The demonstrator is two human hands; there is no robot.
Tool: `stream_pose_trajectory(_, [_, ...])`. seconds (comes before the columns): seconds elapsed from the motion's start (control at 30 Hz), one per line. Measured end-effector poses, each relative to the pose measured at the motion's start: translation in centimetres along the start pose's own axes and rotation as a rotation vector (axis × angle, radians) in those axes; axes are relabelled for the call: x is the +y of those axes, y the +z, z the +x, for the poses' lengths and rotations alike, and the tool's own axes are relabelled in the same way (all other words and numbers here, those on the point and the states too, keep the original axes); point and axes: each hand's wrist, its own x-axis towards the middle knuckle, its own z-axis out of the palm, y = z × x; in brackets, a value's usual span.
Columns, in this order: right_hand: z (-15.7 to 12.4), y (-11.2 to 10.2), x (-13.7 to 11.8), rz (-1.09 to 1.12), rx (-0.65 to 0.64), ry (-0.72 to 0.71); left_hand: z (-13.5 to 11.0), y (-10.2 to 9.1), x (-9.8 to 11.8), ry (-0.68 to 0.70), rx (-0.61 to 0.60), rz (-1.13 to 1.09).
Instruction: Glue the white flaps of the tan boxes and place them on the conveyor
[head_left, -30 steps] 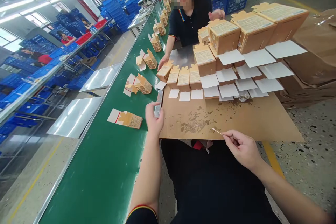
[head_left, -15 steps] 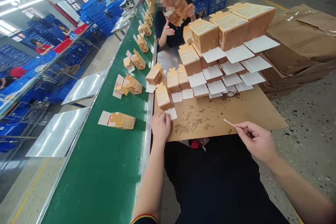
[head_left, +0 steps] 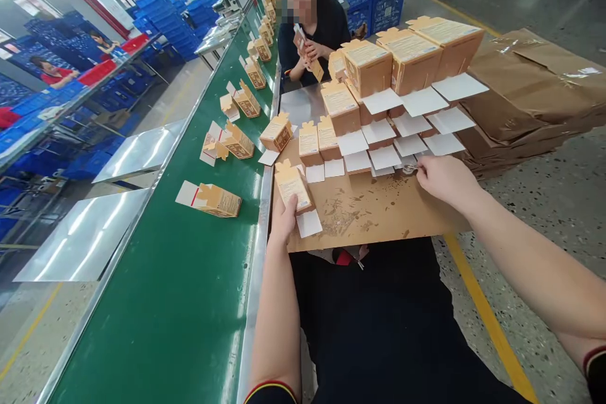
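My left hand (head_left: 283, 222) is closed around the near side of a small tan carton (head_left: 292, 188), thumb on its printed face. The carton's white flap (head_left: 309, 223) sticks out toward me over the cardboard sheet. My right hand (head_left: 442, 180) pinches a thin cotton swab, now mostly hidden by the fingers. Its tip is at a small clear dish (head_left: 409, 169) beside the stacked cartons. Those stacked cartons (head_left: 367, 69), with white flaps pointing my way, rise just beyond both hands.
A green conveyor belt (head_left: 189, 278) with several open cartons (head_left: 218, 200) runs along my left. Under my hands lies a stained cardboard sheet (head_left: 379, 218). A co-worker (head_left: 331, 25) across the table handles a carton. Brown wrapped bundles (head_left: 534, 95) are piled at right.
My right hand has moved forward with the swab to the clear dish. My left hand has taken hold of the nearest carton and shifted it slightly toward me. The co-worker's carton has turned.
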Motion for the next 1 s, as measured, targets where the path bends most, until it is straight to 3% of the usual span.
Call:
stream_pose_trajectory(0.1, [-1.3,-0.9,-0.3,0.009,0.003,0.012,-2.3,-0.8,1.1,-0.112,-0.023,-0.205])
stream_pose_trajectory(0.2, [-4.6,-0.5,-2.8,0.082,-0.017,0.008,-3.7,-0.6,2.3,-0.080,-0.060,-0.327])
stream_pose_trajectory(0.33, [-10.0,4.0,-8.9,0.379,-0.148,-0.083,-3.7,1.4,2.3,-0.072,-0.114,-0.329])
stream_pose_trajectory(0.43, [-12.2,8.6,-12.6,0.397,-0.141,-0.205,-3.4,2.6,1.5,-0.091,-0.109,-0.267])
stream_pose_trajectory(0.6, [-11.6,12.7,-13.5,0.223,-0.055,-0.249,-3.1,2.6,0.8,-0.100,-0.133,-0.228])
stream_pose_trajectory(0.7, [-11.2,13.4,-13.1,0.154,-0.070,-0.279,-3.3,2.7,0.8,-0.095,-0.128,-0.220])
stream_pose_trajectory(0.83, [-11.7,13.5,-13.5,0.180,-0.066,-0.418,-3.9,3.4,0.9,-0.086,-0.123,-0.183])
stream_pose_trajectory(1.0, [-13.2,11.1,-13.5,0.325,-0.045,-0.388,-5.8,4.3,0.5,0.024,-0.104,-0.030])
